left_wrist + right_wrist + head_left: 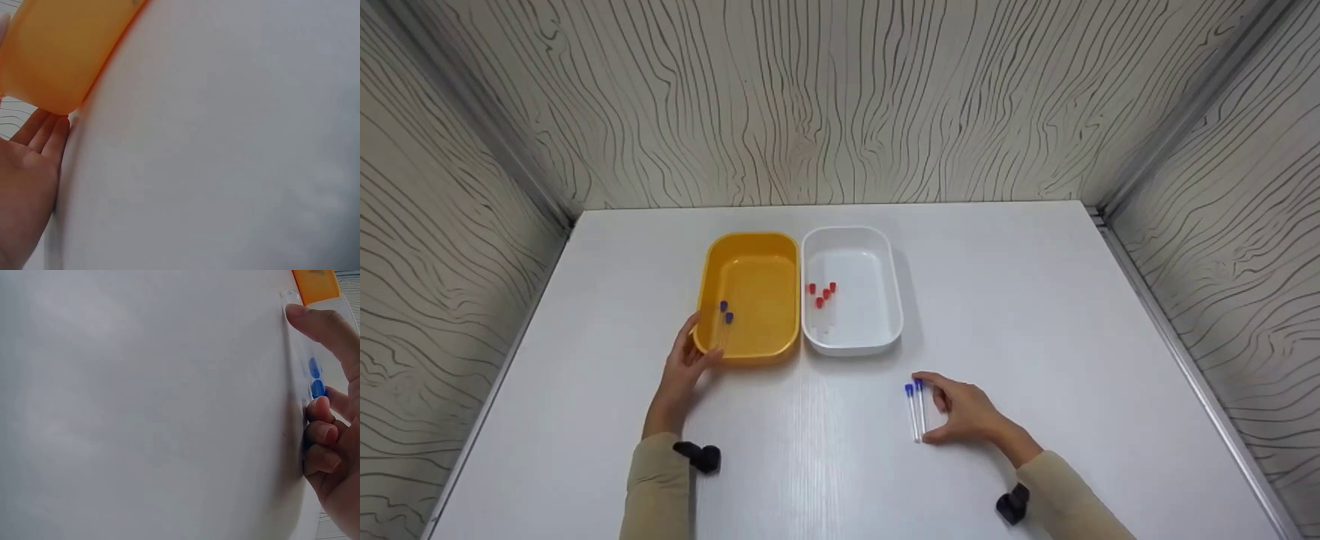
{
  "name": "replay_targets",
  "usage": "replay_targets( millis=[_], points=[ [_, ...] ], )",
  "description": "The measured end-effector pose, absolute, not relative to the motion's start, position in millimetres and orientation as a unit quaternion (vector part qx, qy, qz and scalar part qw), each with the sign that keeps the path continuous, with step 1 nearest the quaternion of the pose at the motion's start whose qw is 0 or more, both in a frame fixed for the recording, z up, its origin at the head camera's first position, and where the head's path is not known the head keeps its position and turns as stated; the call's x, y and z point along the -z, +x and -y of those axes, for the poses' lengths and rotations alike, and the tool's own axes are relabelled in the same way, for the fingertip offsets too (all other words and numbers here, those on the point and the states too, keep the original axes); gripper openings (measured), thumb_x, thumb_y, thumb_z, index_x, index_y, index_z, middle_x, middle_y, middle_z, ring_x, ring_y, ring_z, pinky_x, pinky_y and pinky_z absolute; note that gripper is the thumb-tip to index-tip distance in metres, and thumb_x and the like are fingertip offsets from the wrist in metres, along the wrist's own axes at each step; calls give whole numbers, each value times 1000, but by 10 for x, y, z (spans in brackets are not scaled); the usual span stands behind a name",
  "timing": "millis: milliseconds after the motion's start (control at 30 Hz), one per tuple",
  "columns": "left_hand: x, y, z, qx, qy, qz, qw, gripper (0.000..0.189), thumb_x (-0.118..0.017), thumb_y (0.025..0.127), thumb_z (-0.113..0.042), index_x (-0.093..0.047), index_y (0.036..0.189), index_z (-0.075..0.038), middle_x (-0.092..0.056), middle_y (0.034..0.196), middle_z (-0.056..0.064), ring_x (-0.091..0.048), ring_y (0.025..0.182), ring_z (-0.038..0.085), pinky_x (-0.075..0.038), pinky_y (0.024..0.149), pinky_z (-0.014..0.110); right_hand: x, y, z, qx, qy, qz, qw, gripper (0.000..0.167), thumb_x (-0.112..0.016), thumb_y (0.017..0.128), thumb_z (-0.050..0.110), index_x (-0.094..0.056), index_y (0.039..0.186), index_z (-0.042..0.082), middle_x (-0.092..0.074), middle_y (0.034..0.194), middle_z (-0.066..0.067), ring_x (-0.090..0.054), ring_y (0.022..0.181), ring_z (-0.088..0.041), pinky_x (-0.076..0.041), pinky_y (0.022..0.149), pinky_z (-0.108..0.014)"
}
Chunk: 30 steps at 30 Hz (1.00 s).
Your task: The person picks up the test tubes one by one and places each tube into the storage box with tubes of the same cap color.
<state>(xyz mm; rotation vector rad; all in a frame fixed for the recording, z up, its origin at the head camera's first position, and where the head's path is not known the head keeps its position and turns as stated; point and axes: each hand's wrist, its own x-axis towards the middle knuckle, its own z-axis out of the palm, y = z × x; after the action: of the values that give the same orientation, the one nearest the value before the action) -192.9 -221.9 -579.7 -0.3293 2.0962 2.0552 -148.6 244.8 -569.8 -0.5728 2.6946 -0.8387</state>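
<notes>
My left hand [687,367] grips the near left corner of a yellow tray [761,300], thumb at the front rim and fingers along the outer side. In the left wrist view, the fingers [48,135] reach under the tray's rounded corner. Two blue-capped tubes [725,318] lie inside that tray. On the white table, two more clear tubes with blue caps [913,412] lie side by side. My right hand [964,409] spans the nearer one lengthwise, index finger at its cap and thumb at the other end. The remaining right fingers [322,433] are curled in.
Right beside the yellow tray stands a white tray [864,281] with several red-capped tubes [823,295] at its left side. Wood-patterned panels [825,105] enclose the table [810,465] at the back and both sides. A black wrist camera [703,457] sits on each sleeve.
</notes>
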Motion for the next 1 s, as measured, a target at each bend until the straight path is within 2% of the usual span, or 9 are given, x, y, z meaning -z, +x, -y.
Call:
replay_targets(
  millis=[267, 567, 700, 800, 1000],
  points=[
    [5816, -1929, 2223, -692, -119, -705, 98, 78, -68, 89, -31, -20, 150, -45, -22, 162, -2, -23, 151, 17, -19, 126, 43, 5652, -1517, -2496, 328, -216, -907, 153, 87, -88, 63, 34, -48, 138, 15, -49, 78, 3, -37, 66, 0, -32, 59, -16],
    [5817, -1932, 2213, -698, -124, -698, 99, 76, -69, 89, -32, -24, 148, -47, -24, 161, -6, -24, 150, 15, -18, 126, 44, 5524, -1580, -2515, 398, -223, -869, 193, 90, -87, 67, 23, -42, 142, 6, -55, 81, -9, -40, 66, -1, -36, 57, -13],
    [5819, -1934, 2221, -700, -122, -697, 99, 76, -68, 89, -31, -23, 148, -47, -24, 162, -6, -25, 150, 14, -19, 126, 42, 5433, -1591, -2478, 408, -221, -865, 192, 90, -87, 67, 21, -40, 143, 5, -55, 84, -12, -41, 69, -2, -37, 58, -14],
    [5822, -1940, 2230, -699, -114, -700, 95, 76, -67, 91, -27, -22, 150, -43, -24, 162, -2, -26, 150, 17, -21, 125, 41, 5370, -1605, -2434, 410, -225, -864, 184, 90, -87, 67, 20, -41, 142, 4, -54, 83, -11, -41, 70, -2, -37, 59, -14],
    [5828, -1951, 2232, -693, -112, -706, 95, 76, -66, 91, -27, -20, 151, -40, -25, 161, 1, -27, 150, 19, -22, 125, 42, 5261, -1640, -2325, 418, -241, -857, 179, 89, -87, 67, 18, -41, 141, 2, -51, 79, -9, -41, 67, -5, -36, 58, -13]
  ],
)
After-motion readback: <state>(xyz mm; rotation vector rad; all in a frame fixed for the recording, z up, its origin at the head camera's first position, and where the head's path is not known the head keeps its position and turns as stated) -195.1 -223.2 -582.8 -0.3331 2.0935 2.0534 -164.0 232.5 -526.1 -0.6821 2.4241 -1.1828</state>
